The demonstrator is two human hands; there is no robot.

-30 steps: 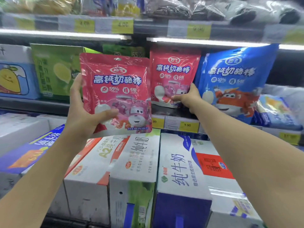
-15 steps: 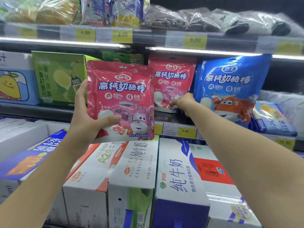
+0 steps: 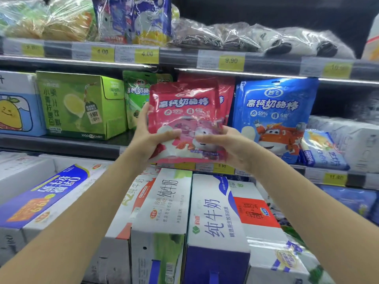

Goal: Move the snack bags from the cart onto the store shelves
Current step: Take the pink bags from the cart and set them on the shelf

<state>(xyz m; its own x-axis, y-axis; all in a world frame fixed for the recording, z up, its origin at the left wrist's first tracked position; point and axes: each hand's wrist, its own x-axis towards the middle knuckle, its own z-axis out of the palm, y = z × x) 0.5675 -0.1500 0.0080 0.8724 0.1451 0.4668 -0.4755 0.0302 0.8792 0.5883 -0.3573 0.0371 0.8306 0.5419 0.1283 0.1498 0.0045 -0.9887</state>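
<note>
One pink cheese-stick bag (image 3: 184,107) is held upright in the centre of the frame, print facing out, just in front of the middle shelf (image 3: 61,145). The step in hand is judged to be seating it before a second pink bag (image 3: 226,95) that stands on that shelf, between the green pouch (image 3: 136,93) to the left and the blue cheese-stick bag (image 3: 274,113) to the right. It would be done well if the base were carried past the shelf's front lip and set down flat, with the bag kept upright and leaned back against the one behind. The pouch looks soft, so a forward slump is to be expected if it is let go early.

The left hand (image 3: 150,138) is closed on the lower left edge, with the thumb laid across the front and the fingers hidden behind. The right hand (image 3: 224,145) is closed on the lower right corner in the same way. Nothing else is held or touched by either. The bag's lower edge hangs just above the yellow 9.90 price tag (image 3: 222,166). Whether it already rests on the shelf cannot be told. The cart is not in view.
</note>
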